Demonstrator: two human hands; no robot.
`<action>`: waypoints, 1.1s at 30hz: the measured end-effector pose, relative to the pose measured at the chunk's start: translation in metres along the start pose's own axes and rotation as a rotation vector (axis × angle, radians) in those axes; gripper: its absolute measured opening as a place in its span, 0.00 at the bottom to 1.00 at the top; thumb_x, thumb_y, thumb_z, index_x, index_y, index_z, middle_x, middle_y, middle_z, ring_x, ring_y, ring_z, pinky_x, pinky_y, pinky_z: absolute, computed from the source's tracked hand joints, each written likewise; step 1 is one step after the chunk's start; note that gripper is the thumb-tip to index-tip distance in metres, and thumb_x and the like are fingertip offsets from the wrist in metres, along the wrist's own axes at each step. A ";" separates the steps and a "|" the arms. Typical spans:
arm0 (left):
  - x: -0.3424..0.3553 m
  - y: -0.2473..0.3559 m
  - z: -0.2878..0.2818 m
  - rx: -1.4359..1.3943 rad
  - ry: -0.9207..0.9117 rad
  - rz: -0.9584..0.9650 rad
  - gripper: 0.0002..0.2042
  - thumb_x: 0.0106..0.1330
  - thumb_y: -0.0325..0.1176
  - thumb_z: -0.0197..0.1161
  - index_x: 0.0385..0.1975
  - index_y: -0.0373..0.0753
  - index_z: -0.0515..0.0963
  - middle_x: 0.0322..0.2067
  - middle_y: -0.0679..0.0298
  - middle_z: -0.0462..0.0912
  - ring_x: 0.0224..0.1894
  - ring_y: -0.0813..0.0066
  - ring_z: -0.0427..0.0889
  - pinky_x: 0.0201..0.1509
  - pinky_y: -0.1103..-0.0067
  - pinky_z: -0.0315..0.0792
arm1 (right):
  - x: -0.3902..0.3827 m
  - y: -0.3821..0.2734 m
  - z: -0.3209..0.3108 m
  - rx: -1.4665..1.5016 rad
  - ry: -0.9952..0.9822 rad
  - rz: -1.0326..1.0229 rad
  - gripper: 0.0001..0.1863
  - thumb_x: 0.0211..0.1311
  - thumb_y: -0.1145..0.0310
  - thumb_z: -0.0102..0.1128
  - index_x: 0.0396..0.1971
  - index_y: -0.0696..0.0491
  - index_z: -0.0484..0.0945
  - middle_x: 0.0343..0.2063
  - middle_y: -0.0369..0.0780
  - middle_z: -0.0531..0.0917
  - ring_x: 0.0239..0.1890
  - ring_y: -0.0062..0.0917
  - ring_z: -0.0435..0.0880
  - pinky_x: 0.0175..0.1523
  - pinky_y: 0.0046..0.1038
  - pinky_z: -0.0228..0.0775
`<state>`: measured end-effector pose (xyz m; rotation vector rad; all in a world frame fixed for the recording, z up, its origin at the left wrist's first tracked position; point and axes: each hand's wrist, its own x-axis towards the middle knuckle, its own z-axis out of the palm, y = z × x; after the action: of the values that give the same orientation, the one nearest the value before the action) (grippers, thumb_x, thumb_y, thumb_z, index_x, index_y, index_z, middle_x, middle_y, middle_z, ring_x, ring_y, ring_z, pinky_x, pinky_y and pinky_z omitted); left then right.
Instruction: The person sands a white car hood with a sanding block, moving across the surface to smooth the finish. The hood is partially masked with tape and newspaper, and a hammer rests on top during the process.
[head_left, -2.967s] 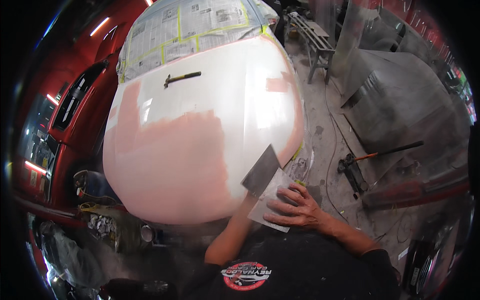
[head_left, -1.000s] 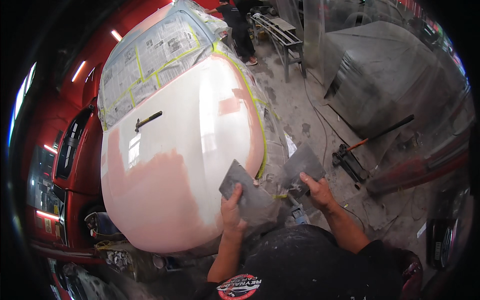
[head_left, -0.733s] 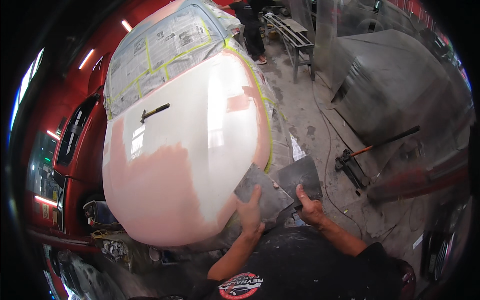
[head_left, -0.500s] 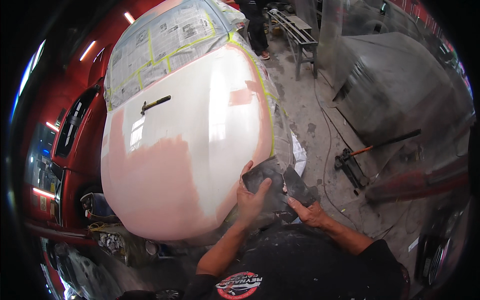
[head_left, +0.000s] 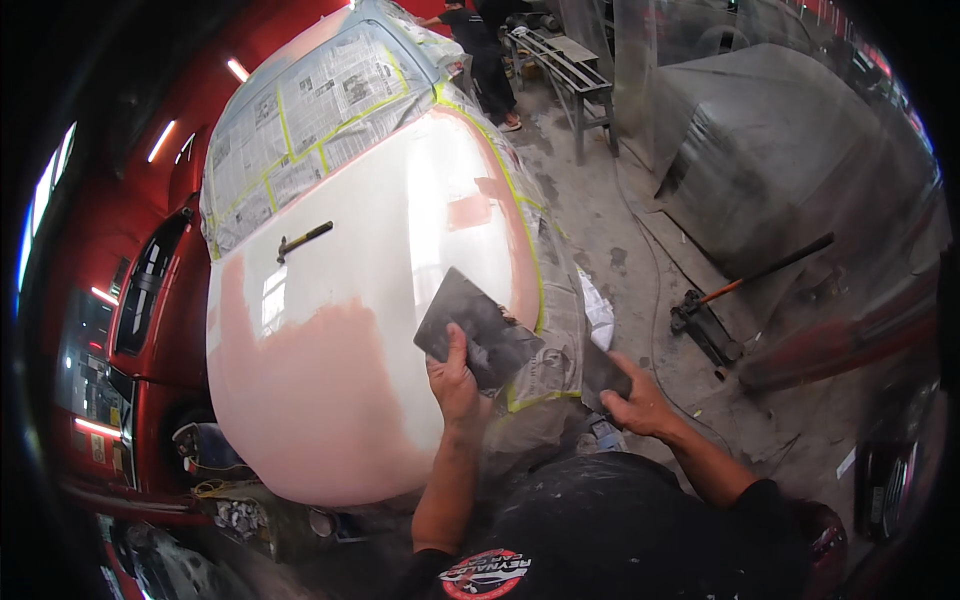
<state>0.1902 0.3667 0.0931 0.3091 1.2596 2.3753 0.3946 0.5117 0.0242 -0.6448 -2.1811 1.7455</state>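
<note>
My left hand point(head_left: 456, 388) grips a dark grey flat plate point(head_left: 462, 305) by its near edge, thumb on top. The plate is tilted over the right front part of a car hood point(head_left: 300, 420), with a dark smear near its right corner. To the right, my right hand point(head_left: 640, 404) is closed on a dark flat spreader point(head_left: 603, 372), held beside the newspaper masking point(head_left: 555, 362) on the car's side. White with pinkish filler patches, the hood carries a hammer point(head_left: 306, 240) with a dark and yellow handle.
Newspaper and yellow-green tape cover the windshield point(head_left: 340, 100). A red car point(head_left: 165, 330) stands close on the left. On the right floor are a trolley jack point(head_left: 708, 335) and a cable. A metal bench point(head_left: 575, 85), a person point(head_left: 482, 60) and a plastic-covered vehicle point(head_left: 770, 150) are farther back.
My hands have moved apart. The plate has risen and shifted left over the hood, while the spreader has come away from it to the right. The view has shifted slightly.
</note>
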 end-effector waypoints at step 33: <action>-0.066 -0.079 -0.069 1.135 -0.348 0.575 0.27 0.78 0.45 0.42 0.66 0.27 0.58 0.60 0.48 0.68 0.64 0.56 0.67 0.68 0.68 0.60 | -0.009 -0.046 0.035 -0.213 0.046 -0.564 0.32 0.53 0.81 0.61 0.62 0.54 0.72 0.57 0.46 0.75 0.59 0.40 0.74 0.65 0.33 0.66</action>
<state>0.2424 0.3239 -0.0106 1.4926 2.4127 1.5423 0.3782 0.4699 0.0610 -0.0838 -2.2433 1.2090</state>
